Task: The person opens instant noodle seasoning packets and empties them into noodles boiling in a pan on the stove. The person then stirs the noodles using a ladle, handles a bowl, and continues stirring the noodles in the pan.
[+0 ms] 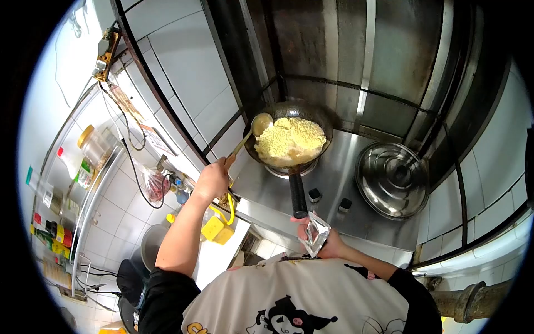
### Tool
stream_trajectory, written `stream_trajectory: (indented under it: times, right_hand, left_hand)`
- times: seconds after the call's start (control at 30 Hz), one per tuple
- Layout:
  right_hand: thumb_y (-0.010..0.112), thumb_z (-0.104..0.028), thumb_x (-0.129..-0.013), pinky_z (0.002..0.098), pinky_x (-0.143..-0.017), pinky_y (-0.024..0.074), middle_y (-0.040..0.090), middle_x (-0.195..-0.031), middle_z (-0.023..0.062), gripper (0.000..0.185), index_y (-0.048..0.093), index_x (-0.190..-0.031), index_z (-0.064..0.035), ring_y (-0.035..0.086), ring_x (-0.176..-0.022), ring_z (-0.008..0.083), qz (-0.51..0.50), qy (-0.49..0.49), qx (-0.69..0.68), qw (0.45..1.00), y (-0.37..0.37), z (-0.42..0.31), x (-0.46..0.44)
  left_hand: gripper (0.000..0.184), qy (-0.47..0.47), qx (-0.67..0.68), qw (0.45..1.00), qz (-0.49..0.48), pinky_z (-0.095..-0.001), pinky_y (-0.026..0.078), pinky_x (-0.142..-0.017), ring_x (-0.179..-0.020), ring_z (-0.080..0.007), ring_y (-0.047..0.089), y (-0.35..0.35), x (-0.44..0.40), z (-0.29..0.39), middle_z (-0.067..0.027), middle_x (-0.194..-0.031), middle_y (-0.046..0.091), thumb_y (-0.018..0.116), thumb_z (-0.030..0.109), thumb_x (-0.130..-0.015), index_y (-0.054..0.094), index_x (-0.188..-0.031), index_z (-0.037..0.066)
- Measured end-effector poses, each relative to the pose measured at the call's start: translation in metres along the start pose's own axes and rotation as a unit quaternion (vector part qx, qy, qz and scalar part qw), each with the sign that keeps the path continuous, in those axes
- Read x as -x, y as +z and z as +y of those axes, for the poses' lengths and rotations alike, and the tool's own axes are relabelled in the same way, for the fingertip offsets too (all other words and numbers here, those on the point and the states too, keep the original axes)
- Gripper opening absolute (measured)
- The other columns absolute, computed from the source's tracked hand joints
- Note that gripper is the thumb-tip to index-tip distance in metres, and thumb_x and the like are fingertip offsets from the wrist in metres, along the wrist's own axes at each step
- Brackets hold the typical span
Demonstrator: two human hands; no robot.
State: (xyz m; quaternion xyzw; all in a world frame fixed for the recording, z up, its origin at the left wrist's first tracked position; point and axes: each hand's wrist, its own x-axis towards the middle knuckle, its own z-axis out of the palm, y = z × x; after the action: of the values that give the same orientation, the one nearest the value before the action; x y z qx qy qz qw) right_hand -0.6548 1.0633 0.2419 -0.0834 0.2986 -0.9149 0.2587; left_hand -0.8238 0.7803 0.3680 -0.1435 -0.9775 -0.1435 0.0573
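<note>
My left hand (pixel 211 182) is wrapped round the wooden handle of a ladle (pixel 262 122). The ladle's bowl rests at the left inner side of a dark wok (pixel 314 113). Inside the wok lies a heap of pale yellow, crumbly food (pixel 289 136), with some cloudy liquid along its lower edge. The wok sits on a burner, its black handle (pixel 297 192) pointing towards me. Just below that handle's end, my right hand (pixel 332 243) grips a shiny silver foil packet (pixel 316 234). The packet partly hides the fingers, and its contents cannot be seen.
A large steel lid (pixel 394 179) lies on the steel stove top (pixel 250 186), right of the wok. Two black knobs sit near the front. At left, a wall rack (pixel 92 209) holds jars and bottles. A yellow container (pixel 217 230) stands on a white surface below my left arm.
</note>
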Motion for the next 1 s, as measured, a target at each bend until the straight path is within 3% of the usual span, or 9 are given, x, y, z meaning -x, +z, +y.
stream_trajectory:
  times: [0.07,0.17,0.27,0.43,0.53,0.57,0.67,0.8,1.0]
  right_hand:
    - [0.030,-0.045,-0.102,0.0271,-0.063,0.0427,0.050,-0.078,0.0044,0.057,0.047,-0.134,-0.0020,0.048,-0.068,0.0144,0.006,0.003,-0.022,1.000,-0.004,0.003,0.002]
    - [0.030,-0.046,-0.102,0.0269,-0.064,0.0423,0.050,-0.079,0.0042,0.056,0.048,-0.134,-0.0035,0.048,-0.068,0.0140,0.001,0.010,-0.044,0.999,-0.006,0.001,0.002]
    - [0.030,-0.046,-0.102,0.0268,-0.063,0.0423,0.050,-0.078,0.0040,0.056,0.049,-0.132,-0.0030,0.047,-0.067,0.0135,0.011,0.011,-0.045,0.999,-0.009,0.002,-0.001]
    - [0.031,-0.048,-0.101,0.0276,-0.063,0.0434,0.050,-0.078,0.0037,0.058,0.048,-0.131,-0.0011,0.049,-0.067,0.0129,0.022,0.010,-0.028,0.999,-0.001,-0.002,-0.004]
    - [0.032,-0.050,-0.100,0.0284,-0.061,0.0428,0.051,-0.076,0.0039,0.061,0.046,-0.133,-0.0005,0.049,-0.065,0.0136,0.025,0.020,-0.037,0.999,-0.003,-0.002,-0.009]
    - [0.033,-0.050,-0.100,0.0291,-0.058,0.0415,0.051,-0.076,0.0043,0.062,0.045,-0.135,-0.0003,0.048,-0.063,0.0144,0.043,0.027,-0.037,0.998,0.000,-0.004,-0.010]
    - [0.034,-0.052,-0.098,0.0300,-0.056,0.0401,0.051,-0.075,0.0048,0.065,0.043,-0.137,-0.0006,0.047,-0.062,0.0157,0.078,0.047,-0.041,0.995,0.003,-0.004,-0.010]
    - [0.036,-0.052,-0.098,0.0301,-0.057,0.0400,0.050,-0.074,0.0050,0.065,0.043,-0.137,-0.0009,0.047,-0.062,0.0161,0.076,0.038,-0.036,0.996,-0.001,-0.001,-0.009]
    - [0.034,-0.055,-0.097,0.0296,-0.057,0.0404,0.050,-0.074,0.0048,0.067,0.046,-0.136,-0.0016,0.047,-0.061,0.0154,0.068,0.029,-0.052,0.996,0.005,-0.003,-0.007]
  left_hand:
    - [0.039,-0.016,0.112,0.993,-0.033,-0.0365,0.050,-0.060,-0.063,-0.0269,0.063,0.000,-0.004,-0.007,-0.0145,-0.084,0.066,0.049,0.016,-0.091,0.053,-0.127,0.003]
    - [0.039,-0.133,0.289,0.945,-0.078,-0.0253,0.042,-0.049,-0.054,-0.0113,0.051,-0.018,0.011,0.000,-0.0050,-0.079,0.061,0.050,0.016,-0.093,0.053,-0.130,0.003]
    - [0.038,-0.102,0.309,0.944,-0.049,-0.0211,0.036,-0.044,-0.052,-0.0049,0.044,-0.027,0.037,0.007,-0.0008,-0.077,0.057,0.049,0.014,-0.095,0.051,-0.132,0.004]
    - [0.040,-0.055,0.235,0.970,-0.023,-0.0237,0.043,-0.059,-0.062,-0.0080,0.049,-0.035,0.066,0.027,-0.0015,-0.079,0.059,0.047,0.011,-0.096,0.047,-0.135,0.002]
    - [0.045,-0.019,0.188,0.982,-0.001,-0.0378,0.049,-0.084,-0.092,-0.0339,0.066,-0.033,0.073,0.036,-0.0216,-0.096,0.067,0.053,0.011,-0.090,0.047,-0.133,0.000]
    - [0.045,-0.026,0.209,0.977,-0.004,-0.0423,0.049,-0.085,-0.097,-0.0406,0.063,-0.026,0.074,0.035,-0.0266,-0.101,0.065,0.053,0.011,-0.089,0.047,-0.133,0.000]
    - [0.045,0.001,0.149,0.989,-0.002,-0.0446,0.049,-0.083,-0.098,-0.0405,0.062,-0.023,0.075,0.053,-0.0281,-0.099,0.064,0.052,0.011,-0.089,0.047,-0.132,0.000]
    - [0.058,0.064,-0.021,0.997,0.037,-0.0442,0.052,-0.077,-0.087,-0.0391,0.064,-0.002,0.065,0.067,-0.0235,-0.099,0.062,0.054,0.003,-0.080,0.045,-0.138,0.006]
    - [0.063,0.150,-0.202,0.963,0.097,-0.0387,0.051,-0.074,-0.082,-0.0282,0.056,0.007,0.034,0.071,-0.0119,-0.092,0.049,0.052,0.003,-0.082,0.043,-0.142,0.019]
